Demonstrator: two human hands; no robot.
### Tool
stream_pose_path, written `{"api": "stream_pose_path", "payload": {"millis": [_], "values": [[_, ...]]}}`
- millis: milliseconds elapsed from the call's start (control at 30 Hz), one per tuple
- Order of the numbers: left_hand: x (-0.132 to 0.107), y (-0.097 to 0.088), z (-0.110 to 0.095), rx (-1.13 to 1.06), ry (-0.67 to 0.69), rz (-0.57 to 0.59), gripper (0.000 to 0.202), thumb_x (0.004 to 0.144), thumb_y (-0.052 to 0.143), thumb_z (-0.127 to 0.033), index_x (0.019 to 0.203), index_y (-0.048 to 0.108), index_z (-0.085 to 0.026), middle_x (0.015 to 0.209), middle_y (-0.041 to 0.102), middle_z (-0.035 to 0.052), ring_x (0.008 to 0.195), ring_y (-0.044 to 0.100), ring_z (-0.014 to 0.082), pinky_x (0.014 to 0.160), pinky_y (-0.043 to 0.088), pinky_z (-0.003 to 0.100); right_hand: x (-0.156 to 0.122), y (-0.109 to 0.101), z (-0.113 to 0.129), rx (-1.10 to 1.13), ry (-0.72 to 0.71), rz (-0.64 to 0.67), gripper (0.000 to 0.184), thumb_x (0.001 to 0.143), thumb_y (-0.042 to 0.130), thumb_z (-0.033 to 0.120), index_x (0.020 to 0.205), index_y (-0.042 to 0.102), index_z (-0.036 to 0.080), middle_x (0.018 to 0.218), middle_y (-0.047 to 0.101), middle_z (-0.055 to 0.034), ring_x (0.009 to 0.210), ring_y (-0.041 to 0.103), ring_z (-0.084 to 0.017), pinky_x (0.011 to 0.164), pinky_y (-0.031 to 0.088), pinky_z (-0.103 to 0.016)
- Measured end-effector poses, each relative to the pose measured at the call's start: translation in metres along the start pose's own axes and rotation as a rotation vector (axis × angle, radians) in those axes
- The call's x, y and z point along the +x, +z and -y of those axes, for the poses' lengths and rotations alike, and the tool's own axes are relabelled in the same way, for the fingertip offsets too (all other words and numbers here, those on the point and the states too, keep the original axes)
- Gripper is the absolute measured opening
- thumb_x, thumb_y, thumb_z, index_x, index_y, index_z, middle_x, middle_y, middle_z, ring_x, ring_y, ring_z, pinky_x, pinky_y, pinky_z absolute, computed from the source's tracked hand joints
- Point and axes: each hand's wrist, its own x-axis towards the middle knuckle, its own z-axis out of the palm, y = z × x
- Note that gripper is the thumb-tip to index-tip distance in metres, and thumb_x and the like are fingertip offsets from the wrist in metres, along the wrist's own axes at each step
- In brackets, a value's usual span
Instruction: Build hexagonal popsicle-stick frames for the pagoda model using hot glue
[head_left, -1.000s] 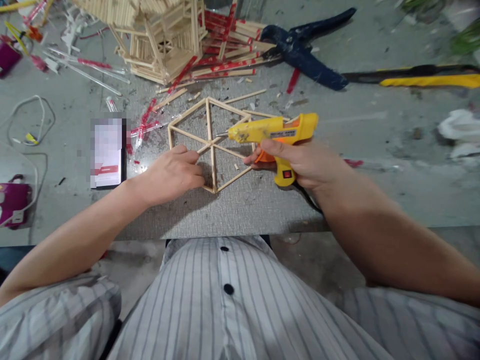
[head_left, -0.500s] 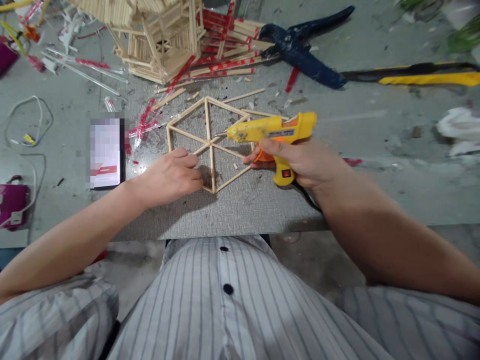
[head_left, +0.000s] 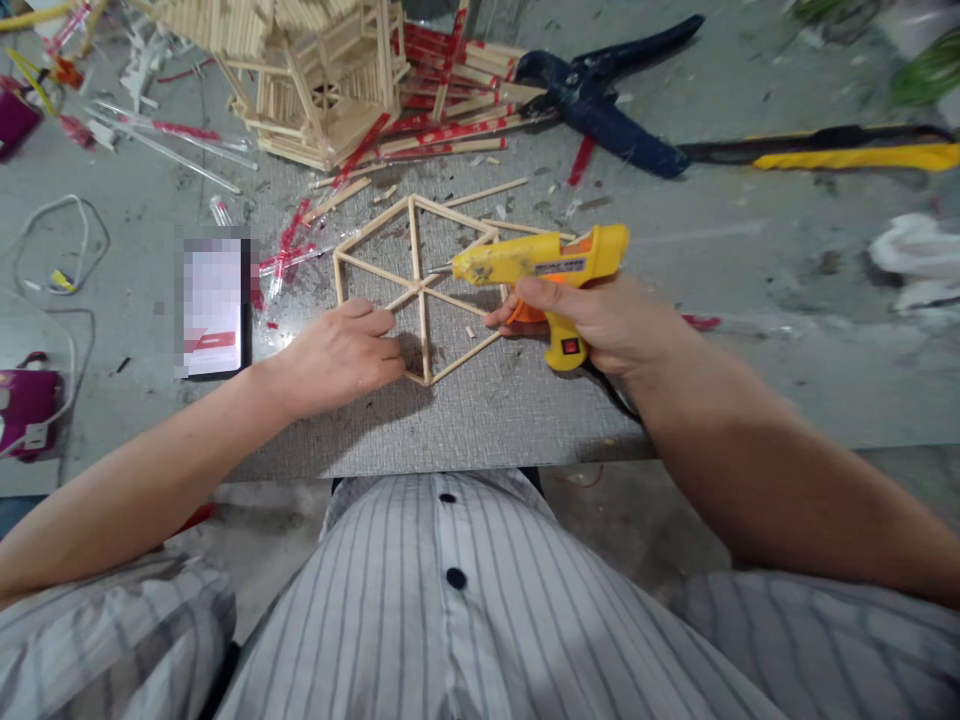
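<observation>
My right hand [head_left: 592, 315] is closed round the handle of a yellow hot glue gun [head_left: 536, 258], fingers at its orange trigger. The nozzle points left, close to the centre joint of a hexagonal frame of wooden sticks [head_left: 424, 330] with spokes meeting in the middle. My left hand [head_left: 349, 345] is closed at the frame's lower left, pinching a spoke; its fingers cover that corner. The frame lies on the grey tabletop [head_left: 360, 435].
A wooden-stick model [head_left: 315, 90] stands at the back. Beside it lie red-wrapped chopsticks [head_left: 457, 110] and a blue cutter [head_left: 600, 105]. A phone [head_left: 216, 310] is left of my left hand. A yellow-handled tool [head_left: 855, 155] and white tissue [head_left: 915, 258] lie at right.
Almost nothing differs. The view shifts very slightly, while both hands, the glue gun and the stick frame keep their places relative to each other.
</observation>
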Motion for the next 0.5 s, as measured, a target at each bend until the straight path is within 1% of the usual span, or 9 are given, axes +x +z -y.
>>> {"api": "stream_pose_path", "payload": {"millis": [100, 200, 300, 400, 500], "values": [[-0.002, 0.0, -0.002, -0.037, -0.079, -0.012, 0.024, 0.093, 0.057, -0.021, 0.072, 0.066, -0.02, 0.067, 0.067, -0.0001, 0.071, 0.054, 0.0161, 0.064, 0.033, 0.034, 0.0, 0.002, 0.0, 0.026, -0.025, -0.008, 0.043, 0.049, 0.092, 0.053, 0.066, 0.07, 0.021, 0.067, 0.072, 0.0006, 0.066, 0.07, -0.014, 0.064, 0.06, -0.023], [-0.001, 0.003, -0.005, -0.066, -0.253, -0.043, 0.028, 0.095, 0.052, -0.031, 0.075, 0.068, -0.019, 0.071, 0.069, 0.0022, 0.075, 0.055, 0.018, 0.066, 0.035, 0.034, 0.0, 0.003, 0.0, 0.052, -0.036, -0.003, 0.047, 0.042, 0.092, 0.055, 0.066, 0.071, 0.021, 0.065, 0.07, 0.0021, 0.065, 0.07, -0.013, 0.061, 0.059, -0.022], [0.003, 0.009, -0.009, -0.104, -0.384, -0.078, 0.03, 0.095, 0.047, -0.028, 0.076, 0.069, -0.018, 0.071, 0.069, 0.0037, 0.075, 0.056, 0.0186, 0.066, 0.037, 0.033, 0.0, 0.003, 0.001, 0.055, -0.017, -0.005, 0.052, 0.035, 0.093, 0.057, 0.063, 0.07, 0.02, 0.064, 0.07, 0.0011, 0.065, 0.07, -0.013, 0.061, 0.058, -0.02], [0.007, 0.012, -0.008, -0.179, -0.443, -0.096, 0.026, 0.091, 0.047, -0.021, 0.085, 0.072, -0.018, 0.075, 0.071, 0.004, 0.077, 0.057, 0.0193, 0.069, 0.04, 0.034, -0.001, 0.0, 0.001, 0.012, -0.011, 0.018, 0.053, 0.037, 0.092, 0.06, 0.063, 0.07, 0.019, 0.066, 0.069, -0.0012, 0.065, 0.068, -0.013, 0.06, 0.058, -0.02], [0.003, 0.009, -0.001, -0.239, -0.514, -0.147, 0.026, 0.089, 0.046, -0.017, 0.091, 0.072, -0.018, 0.081, 0.073, 0.004, 0.079, 0.06, 0.0191, 0.075, 0.044, 0.036, -0.001, -0.005, 0.0, -0.066, -0.05, 0.051, 0.053, 0.044, 0.089, 0.063, 0.067, 0.071, 0.019, 0.067, 0.068, -0.0025, 0.056, 0.062, -0.011, 0.05, 0.055, -0.022]]}}
